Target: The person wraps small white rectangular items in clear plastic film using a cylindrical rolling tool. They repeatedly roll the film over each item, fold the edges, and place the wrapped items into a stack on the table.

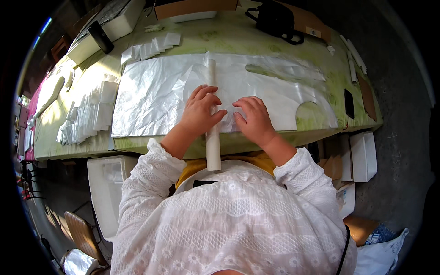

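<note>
A long white tube (213, 153) lies lengthwise in front of me across spread white plastic bags (151, 101), its near end jutting past the table edge toward my body. My left hand (200, 109) rests at the middle of the tube, fingers bent over it and thumb apart, not wrapped round it. Just right of the tube, my right hand (254, 115) hovers over or touches the plastic; which, I cannot tell. Its fingers are curved and apart with nothing in them. The bags are thin and creased, with rounded cut-outs at the right end. My fingers partly hide the tube.
Folded plastic bags (94, 112) lie in rows at the left, with more folded bags (153, 46) behind. A black bottle (100, 37), a black bag (274, 20), a phone (349, 103) and white tubes (355, 55) stand or lie round the table. A white bin (106, 201) is below left.
</note>
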A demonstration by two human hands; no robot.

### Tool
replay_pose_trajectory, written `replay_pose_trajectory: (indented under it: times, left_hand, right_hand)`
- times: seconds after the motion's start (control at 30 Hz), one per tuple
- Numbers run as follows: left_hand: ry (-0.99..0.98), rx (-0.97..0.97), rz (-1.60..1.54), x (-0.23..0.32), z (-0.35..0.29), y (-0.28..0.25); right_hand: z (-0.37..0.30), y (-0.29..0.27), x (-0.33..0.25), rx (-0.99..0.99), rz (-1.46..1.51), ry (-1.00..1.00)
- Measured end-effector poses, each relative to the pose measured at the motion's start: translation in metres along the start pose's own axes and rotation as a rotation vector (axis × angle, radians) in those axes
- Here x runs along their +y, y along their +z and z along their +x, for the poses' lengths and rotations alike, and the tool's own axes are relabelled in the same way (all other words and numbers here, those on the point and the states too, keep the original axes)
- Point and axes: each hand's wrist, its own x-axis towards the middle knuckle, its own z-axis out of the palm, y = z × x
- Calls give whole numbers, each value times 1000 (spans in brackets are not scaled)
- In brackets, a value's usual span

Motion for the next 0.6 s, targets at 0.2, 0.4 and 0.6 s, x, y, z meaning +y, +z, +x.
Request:
replay_pose_trajectory:
  times: [0.2,0.4,0.6]
  left_hand:
    - [-144,-6,-223,-2,-11,-3]
    - [-128,7,-193,-7,-12,-4]
    - [-103,36,-208,-8,-10,-2]
  right_hand:
    - [68,51,34,-277,-131,33]
    - [129,41,78,-401,-388,361]
    - [104,-60,195,-332,-520,1006]
